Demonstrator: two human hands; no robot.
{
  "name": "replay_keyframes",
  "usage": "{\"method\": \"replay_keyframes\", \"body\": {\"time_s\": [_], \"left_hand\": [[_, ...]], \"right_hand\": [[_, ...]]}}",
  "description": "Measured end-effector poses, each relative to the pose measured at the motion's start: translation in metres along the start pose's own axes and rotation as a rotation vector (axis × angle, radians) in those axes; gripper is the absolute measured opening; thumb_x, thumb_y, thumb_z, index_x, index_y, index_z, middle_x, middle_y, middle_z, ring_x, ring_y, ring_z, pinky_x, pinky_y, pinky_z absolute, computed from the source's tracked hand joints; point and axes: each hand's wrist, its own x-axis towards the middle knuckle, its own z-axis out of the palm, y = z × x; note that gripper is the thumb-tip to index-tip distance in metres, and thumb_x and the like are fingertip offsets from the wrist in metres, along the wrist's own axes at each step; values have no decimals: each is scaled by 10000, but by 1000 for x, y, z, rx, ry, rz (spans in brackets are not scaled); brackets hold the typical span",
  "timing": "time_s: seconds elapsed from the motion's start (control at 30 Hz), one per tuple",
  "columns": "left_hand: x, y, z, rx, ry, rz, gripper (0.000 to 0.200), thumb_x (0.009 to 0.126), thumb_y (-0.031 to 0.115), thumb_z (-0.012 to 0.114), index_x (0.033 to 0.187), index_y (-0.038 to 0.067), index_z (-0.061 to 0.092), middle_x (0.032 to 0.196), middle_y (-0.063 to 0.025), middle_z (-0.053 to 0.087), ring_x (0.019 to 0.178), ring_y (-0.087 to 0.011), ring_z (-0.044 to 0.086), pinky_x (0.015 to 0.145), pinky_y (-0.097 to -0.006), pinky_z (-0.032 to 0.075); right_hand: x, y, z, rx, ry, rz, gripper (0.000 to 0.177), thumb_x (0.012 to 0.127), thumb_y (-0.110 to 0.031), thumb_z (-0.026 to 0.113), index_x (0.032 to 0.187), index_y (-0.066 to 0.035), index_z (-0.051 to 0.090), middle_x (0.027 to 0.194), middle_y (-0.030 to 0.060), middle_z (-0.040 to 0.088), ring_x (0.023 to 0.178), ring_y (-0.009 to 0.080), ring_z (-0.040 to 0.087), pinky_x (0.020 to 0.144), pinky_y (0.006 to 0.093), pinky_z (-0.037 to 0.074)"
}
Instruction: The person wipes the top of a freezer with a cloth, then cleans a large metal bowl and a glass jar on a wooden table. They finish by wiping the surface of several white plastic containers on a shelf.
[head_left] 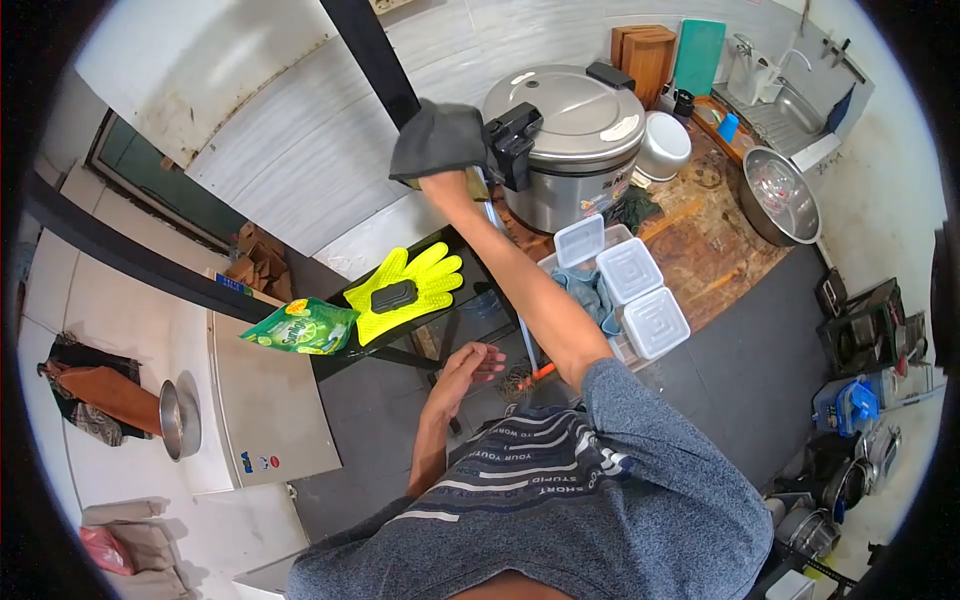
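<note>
My right arm reaches up and across to a dark grey cloth [437, 143] beside the slanted black post [370, 55]. The back of my right hand [447, 187] shows below the cloth; its fingers are hidden in or behind it, and it appears to grip the fabric. Close by on the right is a large steel pressure cooker [570, 120] with black handles. My left hand [468, 372] hangs in front of my shirt, fingers loosely extended and holding nothing. Near it, a black shelf carries a yellow-green silicone glove [425, 275], a small black object [394, 296] on the glove, and a green pouch [303, 327].
On the wooden worktop [715, 245] stand lidded plastic containers [655, 322], a blue-grey cloth [583, 295] and a steel bowl [780, 195]. A sink [790, 110] is at the far right. A white fridge [270, 400] stands left; pots and racks line the right wall.
</note>
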Motion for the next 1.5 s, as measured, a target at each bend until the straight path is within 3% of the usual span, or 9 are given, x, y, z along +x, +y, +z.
{"method": "replay_keyframes", "body": {"time_s": [0.17, 0.27, 0.37, 0.53, 0.63, 0.77, 0.87, 1.27, 1.5], "left_hand": [[-6, -3, 5, -22, 20, -11, 324, 953, 314, 425, 1051, 27, 540, 1030, -99, 619, 918, -188, 597, 792, -304, 451], [-8, -1, 8, -27, 39, -12, 317, 954, 312, 424, 1047, 32, 541, 1028, -96, 620, 918, -190, 599, 795, -306, 453], [-8, -2, 12, -44, 68, -20, 309, 954, 308, 424, 1042, 36, 542, 1028, -96, 619, 920, -194, 601, 800, -310, 456], [-6, -7, 21, -97, 101, -12, 300, 954, 305, 423, 1029, 40, 541, 1028, -97, 619, 924, -196, 602, 807, -315, 459], [-10, 1, 29, -102, 146, 21, 296, 956, 302, 421, 1023, 39, 541, 1028, -100, 620, 922, -196, 603, 807, -317, 460], [-12, 3, 42, -91, 192, 85, 289, 957, 293, 418, 1023, 40, 542, 1021, -101, 620, 926, -194, 601, 804, -315, 460], [-6, 5, 46, -50, 204, 82, 289, 957, 290, 422, 1028, 38, 543, 1016, -105, 620, 938, -192, 596, 813, -311, 455], [5, 9, 12, -63, -25, 4, 366, 966, 348, 384, 1063, 28, 530, 1080, -124, 596, 972, -195, 585, 837, -304, 446], [22, 15, -65, -12, -63, 51, 387, 964, 364, 382, 1085, 25, 526, 1061, -112, 600, 965, -178, 582, 835, -297, 444]], "right_hand": [[-19, -7, -24, 76, -176, 215, 385, 856, -237, 540, 1137, 24, 502, 1094, 231, 520, 1042, 390, 465, 889, 419, 369], [6, -13, -11, -31, 178, -59, 115, 782, -125, 539, 821, -18, 550, 794, 194, 546, 811, 388, 511, 717, 445, 394], [59, -36, -16, 41, 189, -192, 95, 776, -119, 540, 794, -26, 548, 788, 187, 547, 794, 372, 517, 703, 446, 398], [90, -37, -25, 292, 0, -191, 109, 767, -124, 552, 817, -28, 560, 813, 173, 557, 821, 355, 525, 728, 435, 403], [73, -34, -53, -26, -279, -148, 207, 838, -136, 541, 1007, -17, 561, 987, 139, 576, 944, 266, 541, 824, 374, 420], [24, -13, -43, 356, -185, 33, 200, 827, -98, 540, 1011, -32, 581, 960, 119, 586, 911, 248, 555, 814, 359, 431], [35, -32, -83, -45, 15, -316, 247, 834, -89, 529, 1070, -31, 570, 998, 121, 585, 938, 242, 550, 845, 348, 428], [133, -35, -8, 524, -233, -87, 310, 816, -78, 545, 1113, 10, 524, 1086, 169, 571, 1063, 307, 511, 894, 362, 410], [64, -3, -12, 13, -91, -296, 259, 774, -67, 573, 1021, 7, 554, 1017, 206, 543, 989, 372, 503, 859, 439, 393]]}}
